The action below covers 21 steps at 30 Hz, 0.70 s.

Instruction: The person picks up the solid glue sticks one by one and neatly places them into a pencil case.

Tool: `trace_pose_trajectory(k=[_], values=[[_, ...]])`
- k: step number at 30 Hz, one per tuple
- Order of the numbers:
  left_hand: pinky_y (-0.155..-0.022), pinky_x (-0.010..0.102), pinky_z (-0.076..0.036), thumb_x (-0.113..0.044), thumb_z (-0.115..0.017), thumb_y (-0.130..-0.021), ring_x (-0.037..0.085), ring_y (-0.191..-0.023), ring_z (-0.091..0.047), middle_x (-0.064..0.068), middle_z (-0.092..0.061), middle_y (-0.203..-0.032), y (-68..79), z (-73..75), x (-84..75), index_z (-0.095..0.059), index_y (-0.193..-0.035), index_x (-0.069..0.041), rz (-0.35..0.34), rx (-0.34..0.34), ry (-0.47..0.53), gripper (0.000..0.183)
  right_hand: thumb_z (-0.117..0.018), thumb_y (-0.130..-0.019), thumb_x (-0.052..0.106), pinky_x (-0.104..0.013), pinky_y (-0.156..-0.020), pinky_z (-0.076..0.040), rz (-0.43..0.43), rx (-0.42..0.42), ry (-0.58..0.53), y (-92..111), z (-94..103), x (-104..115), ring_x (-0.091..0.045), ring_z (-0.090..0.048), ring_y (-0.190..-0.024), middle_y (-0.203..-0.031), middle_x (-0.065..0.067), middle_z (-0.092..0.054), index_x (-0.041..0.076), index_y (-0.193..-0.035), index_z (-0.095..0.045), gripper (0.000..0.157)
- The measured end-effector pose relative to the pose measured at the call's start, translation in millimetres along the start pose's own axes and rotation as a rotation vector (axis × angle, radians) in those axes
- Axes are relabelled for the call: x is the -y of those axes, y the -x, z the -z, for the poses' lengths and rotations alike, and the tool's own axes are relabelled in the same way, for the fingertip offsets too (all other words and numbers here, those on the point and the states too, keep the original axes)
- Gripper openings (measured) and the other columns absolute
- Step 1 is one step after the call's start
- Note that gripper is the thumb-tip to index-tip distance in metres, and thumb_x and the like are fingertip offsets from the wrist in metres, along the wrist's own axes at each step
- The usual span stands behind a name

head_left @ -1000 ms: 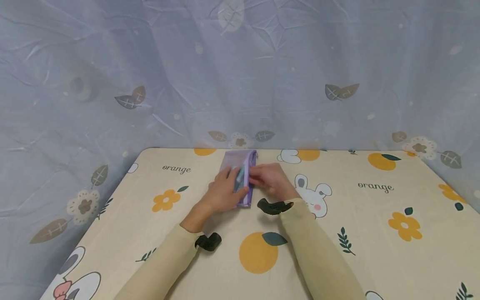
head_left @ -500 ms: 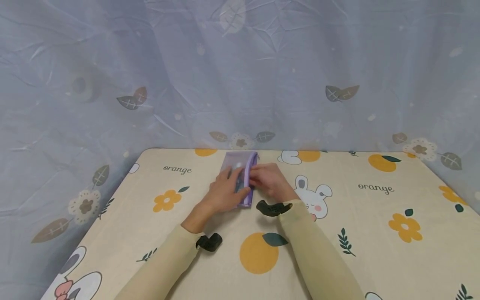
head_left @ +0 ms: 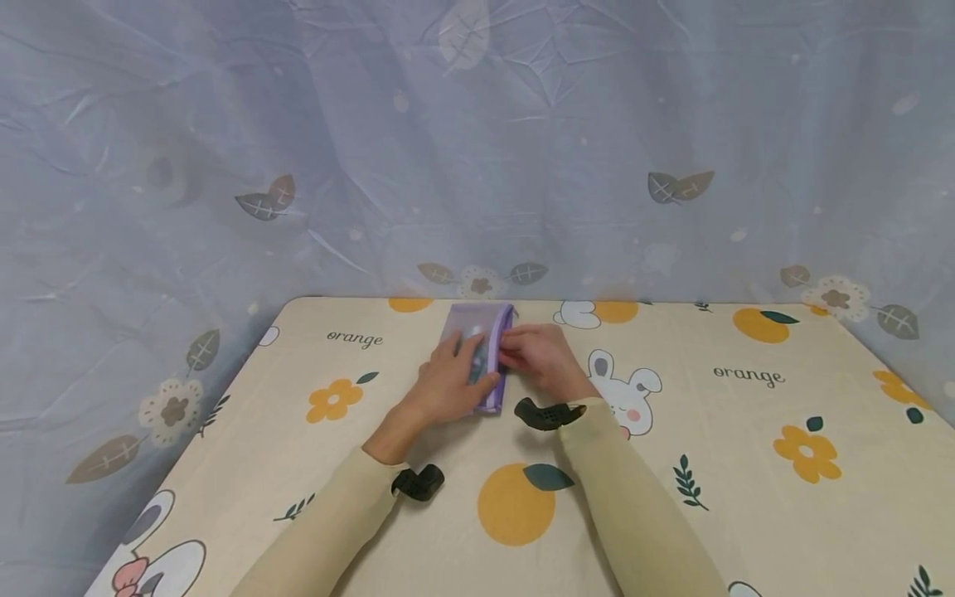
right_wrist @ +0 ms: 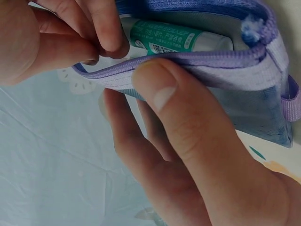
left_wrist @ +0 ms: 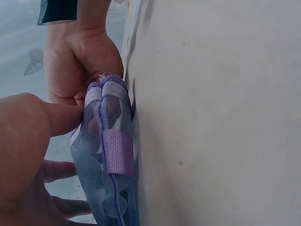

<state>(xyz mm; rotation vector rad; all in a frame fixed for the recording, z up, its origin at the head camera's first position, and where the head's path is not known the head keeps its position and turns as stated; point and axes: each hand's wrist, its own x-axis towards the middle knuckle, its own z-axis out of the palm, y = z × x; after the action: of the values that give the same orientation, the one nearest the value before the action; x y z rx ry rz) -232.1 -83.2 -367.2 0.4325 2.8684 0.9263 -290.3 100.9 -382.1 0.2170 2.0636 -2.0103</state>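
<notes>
A purple-edged mesh zip pouch (head_left: 477,315) lies near the table's far edge, its zipped mouth toward the right. That mouth stands open in the right wrist view, showing a green and white tube (right_wrist: 162,37) with printed lettering inside. My left hand (head_left: 446,383) grips the pouch, its thumb (right_wrist: 162,84) on the zipper edge and its fingers over the mesh side. At the mouth, the curled fingertips of my right hand (head_left: 543,358) pinch the rim near one end of the tube. Exactly what lies between those fingertips is partly hidden.
A cream tablecloth (head_left: 642,514) printed with oranges, flowers and rabbits covers the table. Behind it hangs a pale grey-blue curtain (head_left: 582,149) with leaf prints. Each wrist carries a black device (head_left: 548,414), and a small purple loop (left_wrist: 118,152) sits on the pouch's end.
Both hands keep nearly the same place on the pouch. The contents seen through the mesh have shifted slightly under my left fingers, and the zipper edge leans a little differently.
</notes>
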Motion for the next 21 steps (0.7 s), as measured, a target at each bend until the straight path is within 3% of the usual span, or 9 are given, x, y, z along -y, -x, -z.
trace_pose_trajectory(k=[15, 21], values=[[-0.122, 0.074, -0.026, -0.042, -0.060, -0.105, 0.051, -0.160, -0.025, 0.030, -0.023, -0.173, -1.4, -2.4, 4.1, -0.037, -0.165, -0.013, -0.019, -0.012, -0.012, 0.071, -0.073, -0.097, 0.002, -0.021, -0.073, -0.062, 0.015, -0.039, -0.090, -0.5, 2.8, 0.4, -0.008, -0.073, -0.077, -0.089, -0.001, -0.079, -0.004, -0.125, -0.075, 0.029], [-0.122, 0.073, -0.026, -0.042, -0.058, -0.106, 0.049, -0.160, -0.025, 0.030, -0.024, -0.172, 0.2, -0.7, 3.4, -0.039, -0.164, -0.012, -0.026, -0.020, -0.011, 0.069, -0.072, -0.098, 0.008, -0.021, -0.074, -0.061, 0.042, -0.085, -0.038, 2.6, 11.1, 6.0, -0.010, -0.073, -0.080, -0.094, -0.005, -0.078, -0.005, -0.127, -0.073, 0.032]])
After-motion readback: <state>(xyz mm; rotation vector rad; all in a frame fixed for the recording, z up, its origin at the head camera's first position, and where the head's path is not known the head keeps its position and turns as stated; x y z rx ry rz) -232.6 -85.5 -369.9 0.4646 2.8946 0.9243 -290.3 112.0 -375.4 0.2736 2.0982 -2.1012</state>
